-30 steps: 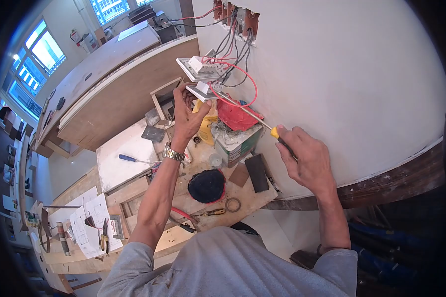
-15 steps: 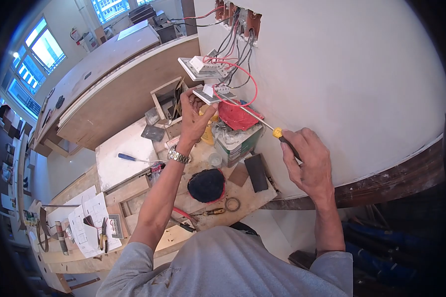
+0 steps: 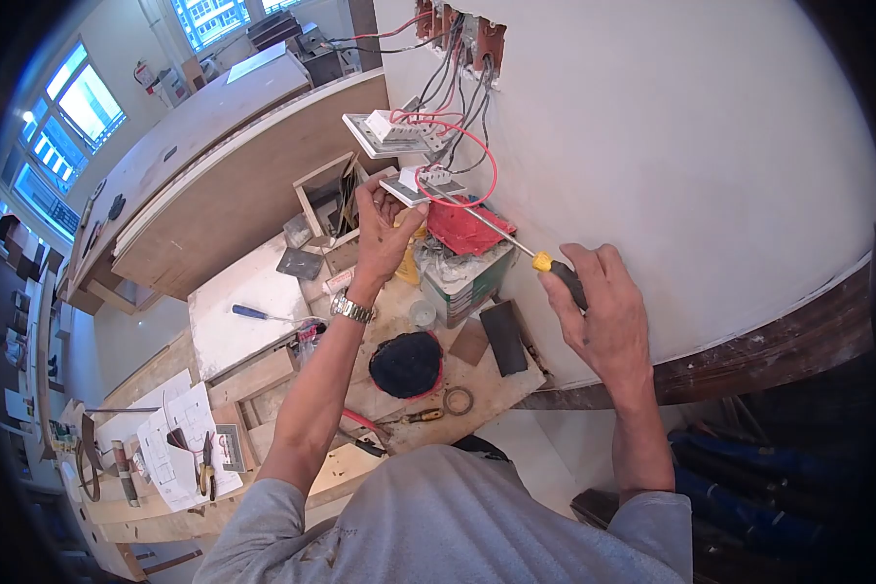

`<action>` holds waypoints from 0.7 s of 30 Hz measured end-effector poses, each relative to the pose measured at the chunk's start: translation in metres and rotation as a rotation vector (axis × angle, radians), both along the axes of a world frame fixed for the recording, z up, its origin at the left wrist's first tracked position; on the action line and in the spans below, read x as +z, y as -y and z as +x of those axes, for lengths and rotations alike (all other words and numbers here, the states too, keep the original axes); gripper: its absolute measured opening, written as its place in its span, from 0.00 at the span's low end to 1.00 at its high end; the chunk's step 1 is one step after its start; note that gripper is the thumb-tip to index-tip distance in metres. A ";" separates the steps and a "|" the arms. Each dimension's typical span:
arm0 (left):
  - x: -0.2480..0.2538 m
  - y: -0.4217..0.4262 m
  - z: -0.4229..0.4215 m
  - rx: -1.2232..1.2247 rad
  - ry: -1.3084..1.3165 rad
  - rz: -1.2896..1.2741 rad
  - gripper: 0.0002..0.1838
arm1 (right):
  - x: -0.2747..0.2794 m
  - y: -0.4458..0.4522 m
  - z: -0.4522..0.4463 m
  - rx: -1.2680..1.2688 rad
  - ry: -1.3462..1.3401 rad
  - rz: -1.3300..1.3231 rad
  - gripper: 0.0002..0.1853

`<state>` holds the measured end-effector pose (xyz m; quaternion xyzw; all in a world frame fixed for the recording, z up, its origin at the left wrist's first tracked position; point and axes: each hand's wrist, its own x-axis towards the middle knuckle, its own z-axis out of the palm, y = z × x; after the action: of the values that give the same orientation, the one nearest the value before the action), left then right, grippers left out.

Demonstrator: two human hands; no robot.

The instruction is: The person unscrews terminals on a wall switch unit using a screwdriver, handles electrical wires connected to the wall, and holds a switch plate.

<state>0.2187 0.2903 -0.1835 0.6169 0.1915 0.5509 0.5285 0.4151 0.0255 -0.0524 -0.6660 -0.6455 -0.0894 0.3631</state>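
Observation:
My left hand grips the edge of a white wall socket plate, its terminal side turned up. In my right hand is a screwdriver with a yellow and black handle; its shaft runs up to the terminals of that plate. The exact contact of the tip is too small to make out. A red wire loops from the plate. Just above hangs a second socket plate, wired as well. Red and dark wires come down from the wall box.
Below the plates stands a green and white tin with a red bag on top. A dark cap, a tape ring and a blue-handled screwdriver lie on the bench. The white wall rises at right.
The view has shifted slightly. The fingers of my right hand have moved a little around the screwdriver handle, while my left hand keeps hold of the plate.

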 end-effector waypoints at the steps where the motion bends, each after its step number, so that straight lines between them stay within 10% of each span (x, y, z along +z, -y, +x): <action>1: 0.000 0.001 0.000 0.001 0.000 0.000 0.44 | -0.002 -0.001 0.002 -0.040 0.013 -0.051 0.13; 21: 0.001 0.006 0.004 -0.047 0.041 -0.054 0.41 | -0.005 0.015 0.005 -0.132 0.230 -0.047 0.18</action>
<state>0.2224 0.2844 -0.1829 0.5954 0.1806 0.5454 0.5615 0.4203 0.0104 -0.0571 -0.7007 -0.6394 -0.1738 0.2645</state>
